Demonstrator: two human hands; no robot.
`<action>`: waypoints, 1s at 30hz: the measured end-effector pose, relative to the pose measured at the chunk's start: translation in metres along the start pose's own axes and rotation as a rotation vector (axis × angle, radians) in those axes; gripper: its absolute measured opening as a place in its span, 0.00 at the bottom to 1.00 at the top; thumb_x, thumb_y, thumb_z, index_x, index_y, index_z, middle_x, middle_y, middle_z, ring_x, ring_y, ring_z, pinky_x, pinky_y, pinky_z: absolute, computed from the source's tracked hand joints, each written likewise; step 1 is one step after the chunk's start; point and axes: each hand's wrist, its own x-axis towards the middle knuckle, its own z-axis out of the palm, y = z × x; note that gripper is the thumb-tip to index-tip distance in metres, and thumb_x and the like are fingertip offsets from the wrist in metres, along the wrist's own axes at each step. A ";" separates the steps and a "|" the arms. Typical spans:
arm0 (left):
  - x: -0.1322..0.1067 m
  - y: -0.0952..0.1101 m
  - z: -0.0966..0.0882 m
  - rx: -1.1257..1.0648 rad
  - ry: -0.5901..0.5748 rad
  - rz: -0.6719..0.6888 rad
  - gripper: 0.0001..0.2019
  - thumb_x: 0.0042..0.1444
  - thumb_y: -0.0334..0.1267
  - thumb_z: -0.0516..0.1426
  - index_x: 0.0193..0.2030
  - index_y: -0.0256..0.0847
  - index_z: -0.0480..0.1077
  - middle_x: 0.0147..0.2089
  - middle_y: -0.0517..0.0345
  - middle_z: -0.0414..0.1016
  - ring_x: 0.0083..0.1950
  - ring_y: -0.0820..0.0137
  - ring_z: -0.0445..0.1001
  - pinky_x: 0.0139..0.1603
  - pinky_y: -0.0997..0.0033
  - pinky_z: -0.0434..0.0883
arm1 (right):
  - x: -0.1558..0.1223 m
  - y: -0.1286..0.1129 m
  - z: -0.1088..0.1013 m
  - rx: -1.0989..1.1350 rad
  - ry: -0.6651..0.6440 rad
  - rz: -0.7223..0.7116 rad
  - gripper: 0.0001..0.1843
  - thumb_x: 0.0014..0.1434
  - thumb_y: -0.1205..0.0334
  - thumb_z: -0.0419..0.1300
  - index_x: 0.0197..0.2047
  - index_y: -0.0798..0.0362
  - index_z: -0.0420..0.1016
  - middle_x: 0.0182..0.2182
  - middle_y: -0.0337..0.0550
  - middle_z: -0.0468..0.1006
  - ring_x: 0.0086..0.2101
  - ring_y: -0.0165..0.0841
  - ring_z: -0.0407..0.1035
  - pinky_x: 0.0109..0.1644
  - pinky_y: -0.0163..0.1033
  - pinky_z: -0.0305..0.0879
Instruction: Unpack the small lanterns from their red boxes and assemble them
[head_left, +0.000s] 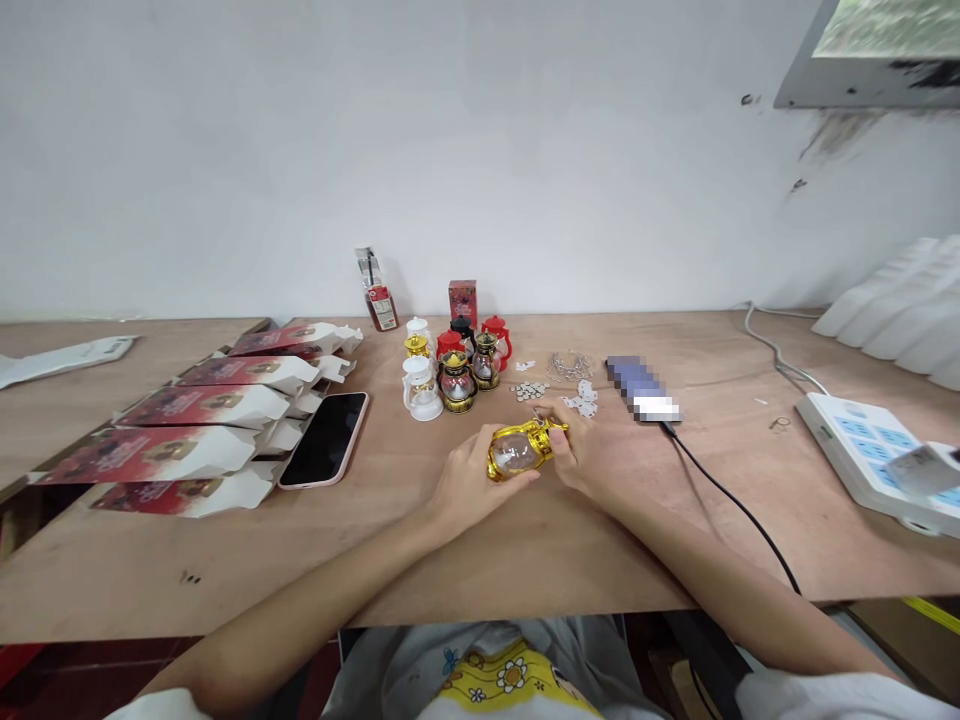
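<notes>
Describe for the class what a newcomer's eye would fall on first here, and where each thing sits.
Probably the shiny gold lantern, held near mid-view between the left hand and right hand. Beyond it, slightly left, stands a cluster of small lanterns in white, red, black and gold. Farther left lie red boxes with white flaps.

I'm seeing white fabric sleeves (825,697), bare forearms (307,602), plus a pale grey cloth garment (397,670) with a super bright yellow printed panel (480,692), big white-petalled flower (512,674) right on it.
</notes>
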 end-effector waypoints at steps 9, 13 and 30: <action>0.024 -0.032 -0.014 0.020 0.166 -0.234 0.23 0.48 0.54 0.60 0.46 0.42 0.65 0.41 0.55 0.76 0.42 0.61 0.75 0.42 0.64 0.70 | -0.002 -0.004 0.007 -0.016 0.025 -0.033 0.15 0.63 0.59 0.48 0.51 0.51 0.65 0.33 0.45 0.70 0.34 0.36 0.67 0.40 0.41 0.64; 0.025 -0.036 -0.015 0.014 0.163 -0.230 0.23 0.48 0.53 0.60 0.46 0.42 0.65 0.42 0.55 0.76 0.43 0.62 0.74 0.43 0.63 0.70 | 0.004 0.011 0.006 0.043 0.126 0.100 0.16 0.65 0.58 0.43 0.51 0.51 0.65 0.42 0.48 0.73 0.44 0.37 0.67 0.50 0.44 0.62; 0.018 -0.029 -0.011 -0.053 0.057 -0.173 0.23 0.47 0.52 0.60 0.47 0.42 0.65 0.42 0.56 0.77 0.41 0.63 0.76 0.41 0.66 0.71 | 0.073 0.110 -0.037 -0.024 0.147 0.585 0.17 0.60 0.55 0.42 0.32 0.51 0.69 0.35 0.41 0.73 0.40 0.35 0.66 0.46 0.38 0.60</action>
